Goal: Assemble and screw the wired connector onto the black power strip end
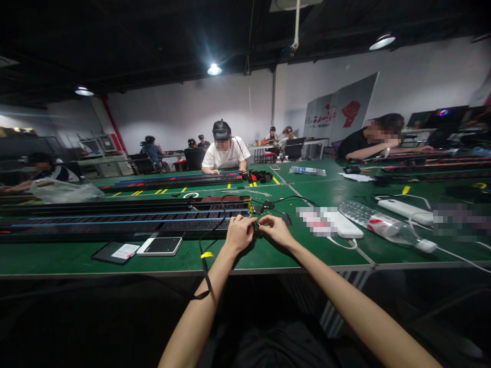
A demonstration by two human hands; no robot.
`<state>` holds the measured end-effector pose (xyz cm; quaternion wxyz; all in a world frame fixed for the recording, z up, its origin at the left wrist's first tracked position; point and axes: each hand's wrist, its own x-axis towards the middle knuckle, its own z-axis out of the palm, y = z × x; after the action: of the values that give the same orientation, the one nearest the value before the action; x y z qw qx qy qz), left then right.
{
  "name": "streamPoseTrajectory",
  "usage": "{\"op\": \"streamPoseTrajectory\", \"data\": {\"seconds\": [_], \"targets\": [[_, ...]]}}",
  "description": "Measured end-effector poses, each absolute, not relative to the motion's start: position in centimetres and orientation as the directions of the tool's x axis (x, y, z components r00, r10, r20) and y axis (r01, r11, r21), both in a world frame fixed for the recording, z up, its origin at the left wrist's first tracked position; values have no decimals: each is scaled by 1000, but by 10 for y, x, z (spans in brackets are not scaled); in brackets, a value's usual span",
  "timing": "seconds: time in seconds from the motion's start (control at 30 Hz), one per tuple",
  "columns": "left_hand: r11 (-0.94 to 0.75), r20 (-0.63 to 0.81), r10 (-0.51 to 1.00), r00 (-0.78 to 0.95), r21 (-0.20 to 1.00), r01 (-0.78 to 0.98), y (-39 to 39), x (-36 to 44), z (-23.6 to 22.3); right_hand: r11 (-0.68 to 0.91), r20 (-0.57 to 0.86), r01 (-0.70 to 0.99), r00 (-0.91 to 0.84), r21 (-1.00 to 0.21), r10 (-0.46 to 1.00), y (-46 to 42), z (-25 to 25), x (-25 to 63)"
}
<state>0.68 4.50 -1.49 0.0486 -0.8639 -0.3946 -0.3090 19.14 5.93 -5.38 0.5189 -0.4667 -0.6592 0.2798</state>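
My left hand (240, 232) and my right hand (275, 231) meet over the green table, just off the right end of a long black strip with a row of sockets (153, 226). Both have their fingers pinched around a small dark piece (258, 230), too small and shaded to name. Behind my fingers lie small black parts (264, 207) with thin wires. Yellow bits show at the strip's end. A black cable (206, 271) with a yellow tag hangs over the table's front edge, beside my left forearm.
A white power bank (159, 246) and a black flat case (115, 252) lie front left. To the right are another white power bank (345, 225), a plastic bottle (383, 224) and white cables. Across the green table (268, 255), a person in a white shirt (224, 153) works on another strip.
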Motion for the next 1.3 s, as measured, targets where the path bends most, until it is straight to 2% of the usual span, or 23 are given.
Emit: {"op": "streamPoseTrajectory", "data": {"seconds": [0.27, 0.6, 1.0, 1.3], "targets": [[-672, 581, 664, 470, 188, 716, 46, 8, -16, 426, 438, 332, -43, -841, 898, 61, -55, 192], [-611, 556, 733, 392, 283, 740, 46, 13, -14, 409, 421, 317, -32, -856, 906, 63, -58, 193], [-614, 569, 731, 376, 307, 728, 45, 14, -13, 385, 388, 277, -44, -880, 920, 61, -55, 190], [-607, 570, 732, 374, 296, 737, 45, 14, -14, 315, 370, 535, -5, -784, 929, 53, -44, 186]]}}
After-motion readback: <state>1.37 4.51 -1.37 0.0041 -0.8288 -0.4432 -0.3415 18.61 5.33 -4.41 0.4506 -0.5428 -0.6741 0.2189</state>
